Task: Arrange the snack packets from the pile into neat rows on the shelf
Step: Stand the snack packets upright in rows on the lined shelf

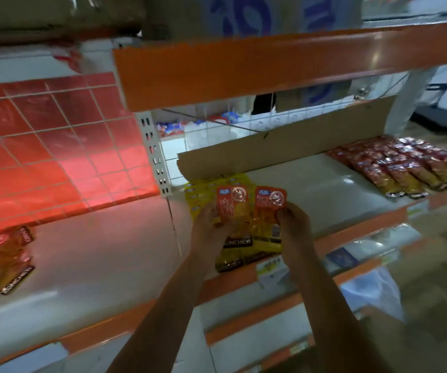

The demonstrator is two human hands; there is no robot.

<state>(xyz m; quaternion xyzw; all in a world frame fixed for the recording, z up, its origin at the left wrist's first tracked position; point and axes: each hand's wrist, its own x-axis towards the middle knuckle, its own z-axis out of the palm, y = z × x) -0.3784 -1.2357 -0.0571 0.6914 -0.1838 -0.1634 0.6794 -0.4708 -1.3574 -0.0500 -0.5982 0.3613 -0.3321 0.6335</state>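
— What have my hands got?

— Your left hand (211, 224) grips one orange packet (231, 201). Your right hand (293, 222) pinches a second orange packet (269, 200) beside it. Both are held over the yellow packets (203, 195) at the near edge of the shelf (324, 189).

— And around them?

— A cardboard strip (297, 141) stands just behind, on the far side. Red packets (405, 165) lie in rows to the right. The loose pile (4, 257) sits well apart on the left, past the slotted post (156, 154).

Our left: pile (1, 257) on the shelf (95, 251).
Before us: left hand (209, 224) and right hand (295, 222) hold packets (231, 201) over a stack (203, 192).
Our right: rows (403, 165), cardboard (297, 141) behind them.
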